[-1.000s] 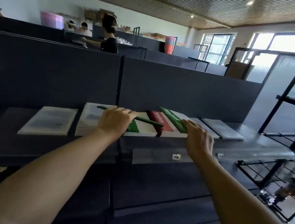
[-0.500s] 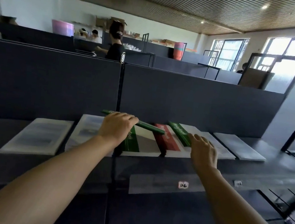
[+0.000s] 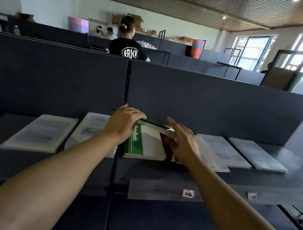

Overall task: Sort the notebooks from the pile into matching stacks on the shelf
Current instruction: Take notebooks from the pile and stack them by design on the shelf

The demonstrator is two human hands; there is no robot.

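Dark grey partition panels back a dark shelf (image 3: 158, 173) lined with pale notebook stacks; the left hand (image 3: 121, 125) curls its fingers over the edge of a thin green-covered notebook (image 3: 150, 123), lifted just above the green-and-white stack (image 3: 143, 144); the right hand (image 3: 183, 143) steadies its other end, fingers nearly straight; light and floppy by the look, it seems best held at both edges.

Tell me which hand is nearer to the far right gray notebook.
Right. The right hand lies over the red notebook, a few stacks left of the gray notebook; the left hand is farther left, holding a green notebook.
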